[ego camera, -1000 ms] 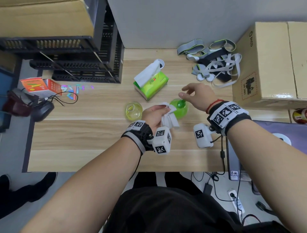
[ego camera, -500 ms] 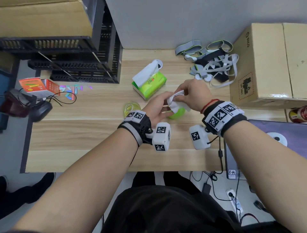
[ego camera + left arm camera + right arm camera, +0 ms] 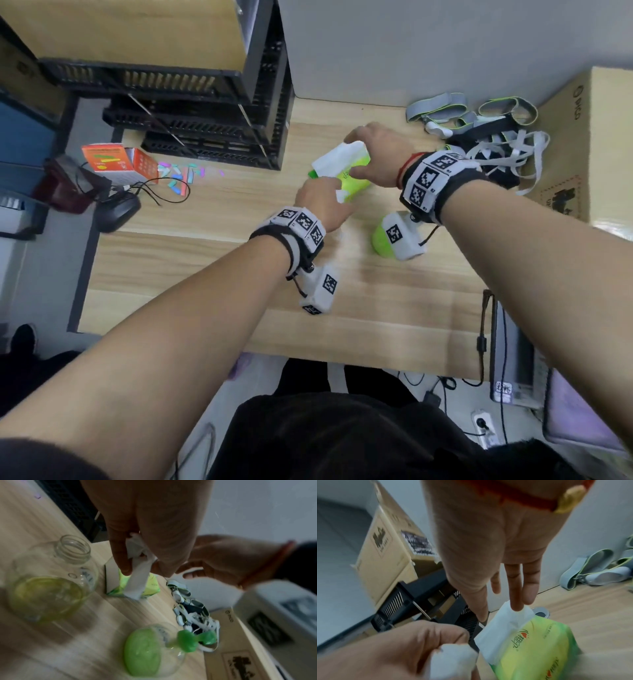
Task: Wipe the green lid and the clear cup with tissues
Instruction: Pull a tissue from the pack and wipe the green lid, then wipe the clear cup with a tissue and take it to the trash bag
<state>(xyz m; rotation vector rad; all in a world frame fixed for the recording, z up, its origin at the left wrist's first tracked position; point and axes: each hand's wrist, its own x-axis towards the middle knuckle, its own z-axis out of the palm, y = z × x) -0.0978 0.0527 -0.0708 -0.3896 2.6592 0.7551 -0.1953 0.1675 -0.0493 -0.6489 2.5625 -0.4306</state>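
Note:
The green lid point(image 3: 379, 240) lies on the wooden table point(image 3: 205, 274), half hidden by my right wrist camera; in the left wrist view the lid point(image 3: 144, 649) lies beside the clear cup point(image 3: 51, 581), which stands upright with nothing in it. My left hand point(image 3: 329, 197) pinches a crumpled white tissue point(image 3: 137, 574) just in front of the green tissue pack point(image 3: 358, 180). My right hand point(image 3: 356, 150) reaches over the pack with straight fingers point(image 3: 517, 601), their tips touching the tissue sheet point(image 3: 501, 622) that sticks out of it.
Black crates point(image 3: 205, 113) stand at the back left, close to the pack. A pile of straps point(image 3: 479, 137) and a cardboard box point(image 3: 582, 137) fill the back right. An orange box point(image 3: 116, 161) and a mouse point(image 3: 116, 212) sit at the left edge.
Both hands have left the green lid, which now lies on the table, and moved back to the tissue pack. The left hand still holds the tissue.

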